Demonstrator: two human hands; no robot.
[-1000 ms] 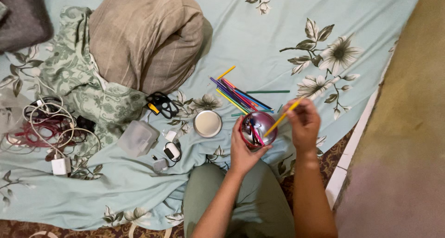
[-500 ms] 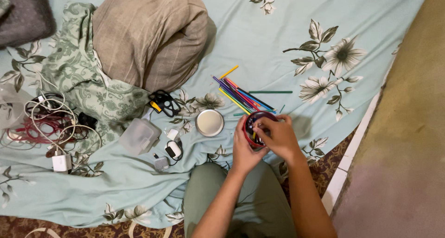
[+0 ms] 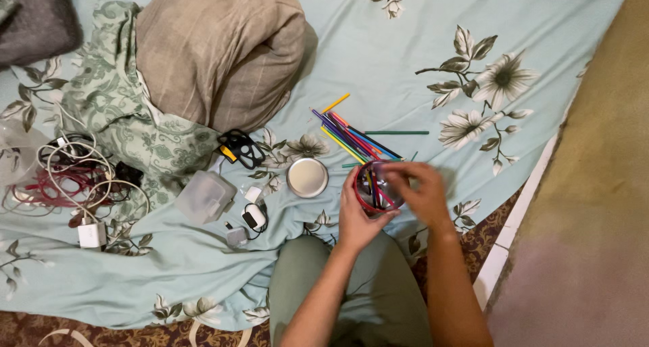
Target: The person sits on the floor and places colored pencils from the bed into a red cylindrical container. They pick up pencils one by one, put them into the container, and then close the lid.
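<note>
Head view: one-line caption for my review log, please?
Left hand holds a red tin of coloured pencils; right hand at its rim, loose pencils and round lid on the floral sheet.

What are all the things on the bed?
Tin: one, red, held at the bed edge, pencils inside.
Pencils: a pile, mixed colours, on the sheet behind the tin.
Lid: one, silver, left of the tin.
Pillow: one, tan, top left.
Box: one, clear plastic, left of the lid.
Cables: a tangle, white and red, far left.
Left hand: grips the tin.
Right hand: fingers at the tin's rim.
</note>
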